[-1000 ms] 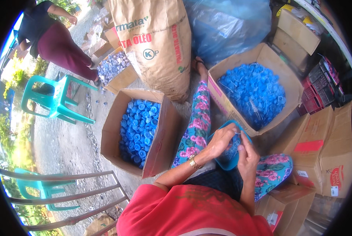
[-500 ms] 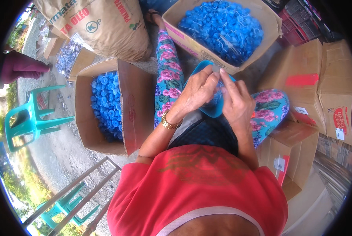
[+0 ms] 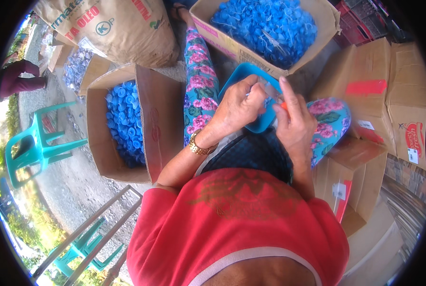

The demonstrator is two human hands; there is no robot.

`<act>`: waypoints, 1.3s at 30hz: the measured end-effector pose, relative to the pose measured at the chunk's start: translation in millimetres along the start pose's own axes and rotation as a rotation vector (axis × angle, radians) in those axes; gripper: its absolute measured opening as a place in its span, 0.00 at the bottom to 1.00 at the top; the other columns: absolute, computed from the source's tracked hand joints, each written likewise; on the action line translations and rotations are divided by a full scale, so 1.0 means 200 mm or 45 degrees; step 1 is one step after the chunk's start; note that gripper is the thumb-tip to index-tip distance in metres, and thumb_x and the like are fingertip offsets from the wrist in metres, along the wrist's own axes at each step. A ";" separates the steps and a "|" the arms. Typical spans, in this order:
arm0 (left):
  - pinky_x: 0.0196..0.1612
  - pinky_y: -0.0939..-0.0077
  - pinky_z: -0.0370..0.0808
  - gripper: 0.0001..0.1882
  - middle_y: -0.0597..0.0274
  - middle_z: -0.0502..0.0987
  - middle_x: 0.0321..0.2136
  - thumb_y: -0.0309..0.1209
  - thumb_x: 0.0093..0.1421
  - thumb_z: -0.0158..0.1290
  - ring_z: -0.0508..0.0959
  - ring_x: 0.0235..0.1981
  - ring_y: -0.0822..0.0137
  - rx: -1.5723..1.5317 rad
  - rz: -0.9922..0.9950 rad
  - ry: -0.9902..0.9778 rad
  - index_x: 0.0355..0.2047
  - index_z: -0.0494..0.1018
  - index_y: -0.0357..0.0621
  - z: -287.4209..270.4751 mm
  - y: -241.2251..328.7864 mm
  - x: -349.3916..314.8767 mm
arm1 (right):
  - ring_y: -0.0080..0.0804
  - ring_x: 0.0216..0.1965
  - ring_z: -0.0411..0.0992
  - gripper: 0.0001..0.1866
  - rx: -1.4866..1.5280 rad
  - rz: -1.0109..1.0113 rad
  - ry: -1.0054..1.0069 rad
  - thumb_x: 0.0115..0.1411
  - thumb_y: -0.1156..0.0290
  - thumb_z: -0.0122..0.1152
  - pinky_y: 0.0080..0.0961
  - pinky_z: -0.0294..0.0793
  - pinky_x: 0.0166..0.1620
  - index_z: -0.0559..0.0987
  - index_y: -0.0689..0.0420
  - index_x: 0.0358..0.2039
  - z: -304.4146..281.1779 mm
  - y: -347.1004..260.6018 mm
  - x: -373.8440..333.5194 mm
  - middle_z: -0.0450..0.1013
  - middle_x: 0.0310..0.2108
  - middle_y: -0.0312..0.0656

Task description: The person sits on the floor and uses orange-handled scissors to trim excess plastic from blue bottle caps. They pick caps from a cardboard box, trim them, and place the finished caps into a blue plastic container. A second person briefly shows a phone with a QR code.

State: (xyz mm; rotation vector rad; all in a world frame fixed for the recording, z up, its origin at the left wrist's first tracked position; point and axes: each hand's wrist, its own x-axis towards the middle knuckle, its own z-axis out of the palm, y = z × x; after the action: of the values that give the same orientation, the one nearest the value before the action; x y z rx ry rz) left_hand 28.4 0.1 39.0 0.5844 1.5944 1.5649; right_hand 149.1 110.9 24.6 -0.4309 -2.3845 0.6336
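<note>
A blue plastic tub [image 3: 241, 70] rests between my legs, and both my hands are over it. My left hand [image 3: 244, 102], with a gold watch at the wrist, is closed, its fingers curled together; whatever it pinches is hidden. My right hand [image 3: 297, 119] is closed round a small knife [image 3: 284, 106] with an orange handle, the index finger stretched along it. The pale blade points toward my left fingers. Small light-blue bits show inside the tub between the hands, too blurred to make out.
An open carton [image 3: 151, 124] of blue plastic caps stands at the left, and a larger carton [image 3: 205, 33] of blue pieces lies ahead. A brown sack [image 3: 127, 43] stands at the far left. Empty-looking cartons [image 3: 365, 95] are at the right; a green chair [image 3: 39, 143] is farther left.
My hands have moved slightly apart, and my right hand has turned so that the orange knife handle shows. More of the tub is visible. A person in dark trousers at far left has shifted left.
</note>
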 end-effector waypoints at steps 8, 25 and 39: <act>0.25 0.76 0.71 0.18 0.60 0.72 0.21 0.41 0.63 0.40 0.75 0.23 0.72 0.007 -0.028 0.075 0.28 0.69 0.38 0.06 0.00 0.00 | 0.37 0.29 0.75 0.24 -0.267 0.092 -0.066 0.55 0.71 0.60 0.29 0.74 0.29 0.74 0.47 0.54 -0.01 -0.03 0.03 0.75 0.34 0.39; 0.40 0.60 0.75 0.38 0.63 0.65 0.21 0.63 0.61 0.29 0.62 0.13 0.73 -0.539 -0.641 -0.282 0.37 0.69 0.35 -0.23 -0.33 0.04 | 0.18 0.27 0.65 0.18 0.502 0.758 -0.058 0.64 0.67 0.53 0.17 0.66 0.32 0.74 0.58 0.53 -0.13 0.22 0.03 0.72 0.28 0.34; 0.55 0.47 0.68 0.29 0.55 0.71 0.23 0.45 0.65 0.34 0.63 0.15 0.70 -1.524 0.426 0.619 0.49 0.65 0.27 -0.78 -0.09 -0.31 | 0.13 0.24 0.60 0.17 0.818 0.811 -0.155 0.64 0.67 0.52 0.11 0.61 0.27 0.75 0.58 0.51 -0.07 0.16 0.05 0.65 0.24 0.29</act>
State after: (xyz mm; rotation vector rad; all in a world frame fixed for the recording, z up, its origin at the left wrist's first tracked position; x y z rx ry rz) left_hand -56.2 -144.0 19.9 -0.2352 0.5772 2.6512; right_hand 155.2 146.7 20.7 -0.8740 -1.9667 1.6783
